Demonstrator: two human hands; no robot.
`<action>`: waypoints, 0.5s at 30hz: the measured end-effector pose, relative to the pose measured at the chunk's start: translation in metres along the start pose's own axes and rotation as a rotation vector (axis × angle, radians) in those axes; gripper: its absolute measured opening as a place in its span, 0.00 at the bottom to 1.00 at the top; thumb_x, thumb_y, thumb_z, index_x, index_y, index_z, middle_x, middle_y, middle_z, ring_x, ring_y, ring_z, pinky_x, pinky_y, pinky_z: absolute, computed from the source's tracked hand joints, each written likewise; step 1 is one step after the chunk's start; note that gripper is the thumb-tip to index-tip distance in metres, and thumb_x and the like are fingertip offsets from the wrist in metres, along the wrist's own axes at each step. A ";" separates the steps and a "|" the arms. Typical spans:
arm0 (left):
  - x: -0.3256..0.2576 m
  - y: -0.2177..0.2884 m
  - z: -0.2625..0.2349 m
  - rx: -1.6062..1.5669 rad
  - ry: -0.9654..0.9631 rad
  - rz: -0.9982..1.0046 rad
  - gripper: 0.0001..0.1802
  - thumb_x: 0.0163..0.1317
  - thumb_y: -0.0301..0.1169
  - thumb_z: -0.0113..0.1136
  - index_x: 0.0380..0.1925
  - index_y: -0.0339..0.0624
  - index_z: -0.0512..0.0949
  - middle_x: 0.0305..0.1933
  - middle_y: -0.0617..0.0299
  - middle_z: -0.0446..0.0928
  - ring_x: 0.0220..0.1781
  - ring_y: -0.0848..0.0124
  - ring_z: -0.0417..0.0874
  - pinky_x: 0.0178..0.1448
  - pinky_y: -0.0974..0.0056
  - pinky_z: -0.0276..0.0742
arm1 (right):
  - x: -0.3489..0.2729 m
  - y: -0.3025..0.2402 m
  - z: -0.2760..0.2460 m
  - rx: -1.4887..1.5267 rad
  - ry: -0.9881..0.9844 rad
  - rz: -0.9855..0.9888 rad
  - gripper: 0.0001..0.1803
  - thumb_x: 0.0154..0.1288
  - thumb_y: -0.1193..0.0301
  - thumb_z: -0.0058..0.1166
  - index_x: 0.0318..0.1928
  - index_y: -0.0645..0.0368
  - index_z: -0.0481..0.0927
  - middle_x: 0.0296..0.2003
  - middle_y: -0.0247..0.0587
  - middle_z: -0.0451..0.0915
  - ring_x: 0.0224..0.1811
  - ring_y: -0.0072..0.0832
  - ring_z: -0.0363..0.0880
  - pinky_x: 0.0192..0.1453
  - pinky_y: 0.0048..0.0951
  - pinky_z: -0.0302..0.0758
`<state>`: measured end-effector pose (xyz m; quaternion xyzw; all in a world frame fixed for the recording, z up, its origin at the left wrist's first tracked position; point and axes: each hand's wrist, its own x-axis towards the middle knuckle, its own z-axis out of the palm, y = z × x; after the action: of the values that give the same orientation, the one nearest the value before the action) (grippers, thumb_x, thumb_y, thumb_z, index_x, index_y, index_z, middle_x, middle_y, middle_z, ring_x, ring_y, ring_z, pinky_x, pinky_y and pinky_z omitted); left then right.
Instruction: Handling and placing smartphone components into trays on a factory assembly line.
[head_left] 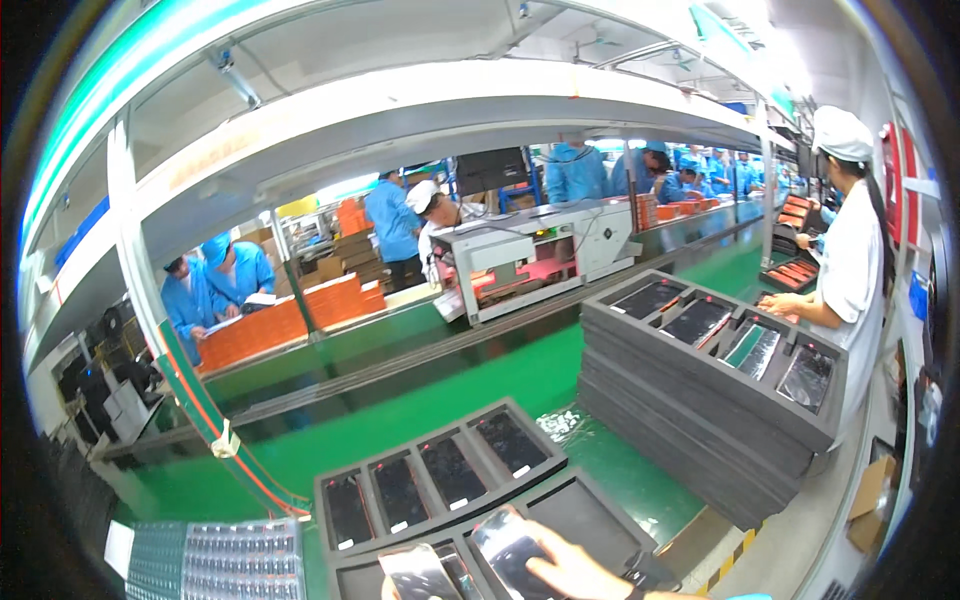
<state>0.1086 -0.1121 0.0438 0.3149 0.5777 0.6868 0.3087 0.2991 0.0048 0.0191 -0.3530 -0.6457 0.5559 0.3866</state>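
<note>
Fingers (545,568) of right hand (580,577) flat on phone (505,548).

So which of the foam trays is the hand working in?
The nearest tray, at the bottom edge: the right hand rests on a phone there.

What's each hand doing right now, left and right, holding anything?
Left hand: barely in view at the lower edge beside a dark glossy panel; grip cannot be told.
Right hand: fingers resting on another dark glossy panel over the grey foam tray.
</note>
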 end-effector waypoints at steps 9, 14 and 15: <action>0.007 -0.061 -0.005 0.190 -0.031 0.092 0.38 0.66 0.27 0.61 0.73 0.33 0.55 0.74 0.45 0.59 0.75 0.59 0.60 0.77 0.60 0.54 | 0.004 0.046 0.033 -0.490 0.084 -0.318 0.36 0.69 0.72 0.48 0.73 0.70 0.52 0.57 0.73 0.68 0.60 0.61 0.67 0.68 0.48 0.64; 0.018 -0.081 -0.011 0.177 -0.052 0.109 0.41 0.65 0.22 0.61 0.75 0.34 0.51 0.78 0.43 0.53 0.79 0.58 0.54 0.79 0.60 0.49 | 0.007 0.030 0.033 -0.480 0.045 -0.313 0.38 0.68 0.73 0.50 0.74 0.67 0.51 0.60 0.72 0.68 0.62 0.62 0.67 0.68 0.48 0.65; 0.016 -0.077 -0.011 0.107 -0.042 0.066 0.42 0.64 0.21 0.61 0.75 0.35 0.50 0.78 0.43 0.53 0.79 0.57 0.53 0.79 0.59 0.49 | 0.005 0.026 0.032 -0.476 0.026 -0.315 0.38 0.68 0.73 0.50 0.74 0.67 0.51 0.60 0.72 0.68 0.62 0.62 0.67 0.68 0.48 0.65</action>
<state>0.0946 -0.0956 -0.0326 0.3644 0.5964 0.6579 0.2806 0.2693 -0.0016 -0.0084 -0.3363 -0.8000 0.3170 0.3826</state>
